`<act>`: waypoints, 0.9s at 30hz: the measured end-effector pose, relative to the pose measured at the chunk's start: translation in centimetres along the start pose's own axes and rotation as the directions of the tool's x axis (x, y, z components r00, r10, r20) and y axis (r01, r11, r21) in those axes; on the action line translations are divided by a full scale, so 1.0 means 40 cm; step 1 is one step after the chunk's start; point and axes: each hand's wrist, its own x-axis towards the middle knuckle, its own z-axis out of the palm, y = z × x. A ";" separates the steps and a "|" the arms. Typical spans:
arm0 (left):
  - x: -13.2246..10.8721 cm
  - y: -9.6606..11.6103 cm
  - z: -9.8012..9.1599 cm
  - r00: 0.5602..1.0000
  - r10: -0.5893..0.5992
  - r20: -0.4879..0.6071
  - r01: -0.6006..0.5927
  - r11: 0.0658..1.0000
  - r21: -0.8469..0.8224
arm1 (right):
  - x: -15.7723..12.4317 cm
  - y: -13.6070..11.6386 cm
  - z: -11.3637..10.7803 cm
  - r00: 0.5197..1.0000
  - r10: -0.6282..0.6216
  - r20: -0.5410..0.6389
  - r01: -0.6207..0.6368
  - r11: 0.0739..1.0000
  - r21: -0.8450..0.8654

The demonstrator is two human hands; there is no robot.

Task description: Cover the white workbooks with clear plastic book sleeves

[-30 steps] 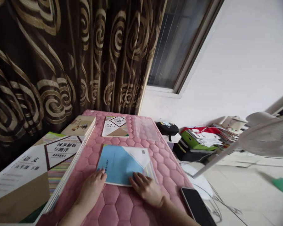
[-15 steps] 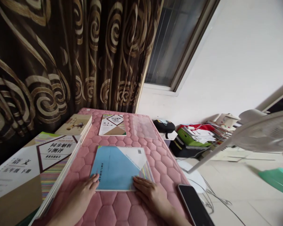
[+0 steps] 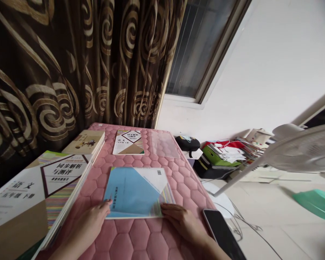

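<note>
A workbook (image 3: 137,189) with a light blue and white cover lies flat and closed on the pink quilted mat, its barcode at the far right corner. My left hand (image 3: 99,213) holds the book's left edge near the lower corner, fingers close together. My right hand (image 3: 178,218) rests with outstretched fingers over the lower right corner, across the striped part of the cover; its palm is off the book.
A small workbook (image 3: 129,143) and a clear plastic sheet (image 3: 165,144) lie farther back. Stacked books (image 3: 24,202) line the left side. A phone (image 3: 222,233) sits at the right edge. Beyond stand a white fan (image 3: 300,148) and a black case (image 3: 188,143).
My right hand has slid a little to the right along the book's lower corner. The left hand stays at the left edge, and the book is nearly in the same place.
</note>
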 end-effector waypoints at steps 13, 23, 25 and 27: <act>0.038 0.002 0.007 0.997 -0.061 -0.042 0.062 0.998 0.015 | 0.055 -0.074 -0.018 0.999 -0.016 0.050 0.029 0.964 -0.264; -0.038 0.090 0.091 0.790 0.511 -0.339 -0.313 0.812 0.493 | 0.149 -0.093 -0.026 0.982 0.134 0.132 -0.089 0.948 -0.305; -0.027 0.114 0.143 0.795 0.554 -0.247 -0.396 0.782 0.480 | 0.178 -0.093 -0.060 0.984 0.120 0.131 -0.073 0.947 -0.312; 0.002 0.132 0.185 0.862 0.460 -0.211 -0.332 0.829 0.450 | 0.217 -0.095 -0.108 0.987 0.111 0.113 -0.064 0.933 -0.355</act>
